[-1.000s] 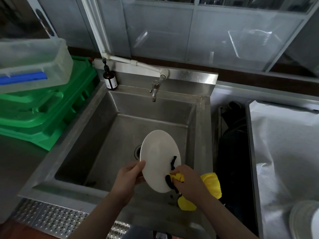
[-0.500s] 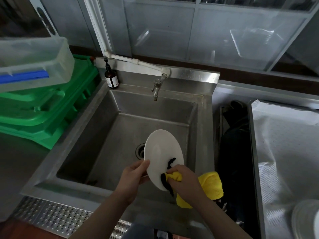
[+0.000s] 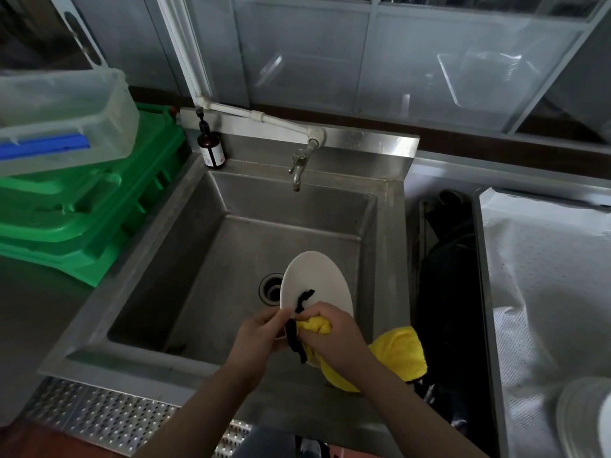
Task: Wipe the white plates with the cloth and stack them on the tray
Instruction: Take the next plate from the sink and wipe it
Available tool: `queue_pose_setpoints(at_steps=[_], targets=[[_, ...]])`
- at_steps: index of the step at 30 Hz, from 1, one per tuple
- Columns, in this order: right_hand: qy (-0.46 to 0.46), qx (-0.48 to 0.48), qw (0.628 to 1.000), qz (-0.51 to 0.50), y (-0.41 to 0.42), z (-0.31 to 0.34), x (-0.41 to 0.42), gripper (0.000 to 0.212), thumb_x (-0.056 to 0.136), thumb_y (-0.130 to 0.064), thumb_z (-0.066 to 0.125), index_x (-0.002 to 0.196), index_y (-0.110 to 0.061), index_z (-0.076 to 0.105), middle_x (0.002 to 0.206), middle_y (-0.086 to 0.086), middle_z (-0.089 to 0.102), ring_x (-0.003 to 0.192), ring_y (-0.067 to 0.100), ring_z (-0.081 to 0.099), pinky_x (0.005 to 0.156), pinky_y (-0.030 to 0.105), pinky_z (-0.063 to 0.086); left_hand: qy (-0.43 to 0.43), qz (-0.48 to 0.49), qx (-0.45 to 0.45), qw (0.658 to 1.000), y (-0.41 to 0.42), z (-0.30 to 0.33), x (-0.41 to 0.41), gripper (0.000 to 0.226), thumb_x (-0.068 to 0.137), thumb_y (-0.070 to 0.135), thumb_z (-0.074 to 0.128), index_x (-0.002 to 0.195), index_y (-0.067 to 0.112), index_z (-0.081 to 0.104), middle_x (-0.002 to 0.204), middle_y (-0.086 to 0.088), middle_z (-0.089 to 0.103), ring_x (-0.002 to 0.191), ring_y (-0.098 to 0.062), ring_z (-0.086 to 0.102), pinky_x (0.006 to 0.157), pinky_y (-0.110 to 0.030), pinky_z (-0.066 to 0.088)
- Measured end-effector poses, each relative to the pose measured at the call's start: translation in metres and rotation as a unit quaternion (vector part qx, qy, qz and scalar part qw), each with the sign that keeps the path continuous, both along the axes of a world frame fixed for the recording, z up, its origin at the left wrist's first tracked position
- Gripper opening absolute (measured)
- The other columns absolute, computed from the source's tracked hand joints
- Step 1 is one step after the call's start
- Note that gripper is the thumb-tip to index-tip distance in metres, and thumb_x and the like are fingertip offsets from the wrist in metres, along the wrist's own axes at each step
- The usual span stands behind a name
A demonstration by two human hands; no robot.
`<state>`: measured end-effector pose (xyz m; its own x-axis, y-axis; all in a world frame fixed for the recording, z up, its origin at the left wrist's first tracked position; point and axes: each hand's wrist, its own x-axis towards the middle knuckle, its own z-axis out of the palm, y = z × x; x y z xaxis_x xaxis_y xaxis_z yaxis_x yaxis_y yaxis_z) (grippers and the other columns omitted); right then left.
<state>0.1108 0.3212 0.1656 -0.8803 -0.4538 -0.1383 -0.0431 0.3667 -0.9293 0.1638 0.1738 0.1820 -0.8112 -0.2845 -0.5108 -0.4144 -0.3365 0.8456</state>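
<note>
Count, head view. White plate in hand (image 3: 315, 279): 1. Further plates at the lower right edge (image 3: 585, 421): a blurred stack, number cannot be told. Yellow cloth with black edging (image 3: 396, 357): 1. Hands: 2, the left hand (image 3: 261, 338) and the right hand (image 3: 334, 335). Steel sink (image 3: 185, 226): 1, with 1 tap (image 3: 297, 166) and 1 drain (image 3: 271, 287). Brown pump bottle (image 3: 210, 145): 1. Clear plastic bin (image 3: 62, 117): 1. Green crates (image 3: 82, 206): stacked, at least 2.

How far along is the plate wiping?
Done: some plates already sit stacked at lower right. In hand: left hand holds a plate over the sink while the right hand rubs it with the cloth. Left: stack this one.
</note>
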Motion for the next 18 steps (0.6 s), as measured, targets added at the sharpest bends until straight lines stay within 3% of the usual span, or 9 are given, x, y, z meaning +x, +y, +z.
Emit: queue_pose_setpoints(at_steps=[6, 10, 13, 18], targets=[[0.006, 0.016, 0.999, 0.041, 0.003, 0.002, 0.000, 0.017, 0.079, -0.027, 0.073, 0.091, -0.036, 0.066, 0.097, -0.012, 0.065, 0.093, 0.002, 0.059, 0.082, 0.021, 0.050, -0.021, 0.032, 0.018, 0.999, -0.002, -0.001, -0.001, 0.028, 0.100, 0.021, 0.056, 0.102, -0.002, 0.072, 0.088, -0.018, 0.076, 0.084, -0.028, 0.074, 0.076, -0.036, 0.060], [0.032, 0.045, 0.996, 0.074, 0.007, 0.000, -0.001, 0.018, 0.078, -0.024, 0.072, 0.089, -0.035, 0.065, 0.095, -0.012, 0.063, 0.093, 0.003, 0.058, 0.083, 0.019, 0.047, -0.025, 0.036, 0.019, 0.999, -0.005, -0.001, -0.001, 0.033, 0.101, 0.024, 0.052, 0.105, -0.002, 0.072, 0.097, -0.021, 0.075, 0.093, -0.034, 0.073, 0.085, -0.044, 0.058], [0.050, 0.059, 0.992, 0.102, 0.015, -0.005, -0.001, 0.015, 0.076, -0.026, 0.069, 0.091, -0.030, 0.068, 0.091, -0.019, 0.057, 0.091, 0.000, 0.056, 0.079, 0.011, 0.042, -0.023, 0.043, 0.014, 0.999, -0.010, -0.002, -0.002, 0.033, 0.101, 0.025, 0.051, 0.107, -0.001, 0.071, 0.097, -0.021, 0.075, 0.094, -0.034, 0.073, 0.082, -0.043, 0.058], [0.049, 0.078, 0.987, 0.131, 0.030, -0.013, 0.000, 0.019, 0.078, -0.023, 0.065, 0.097, -0.024, 0.068, 0.096, -0.014, 0.056, 0.093, 0.003, 0.055, 0.080, 0.013, 0.043, -0.028, 0.047, 0.006, 0.999, -0.015, -0.001, -0.003, 0.029, 0.101, 0.024, 0.052, 0.104, 0.002, 0.071, 0.094, -0.017, 0.076, 0.086, -0.026, 0.075, 0.075, -0.036, 0.060]])
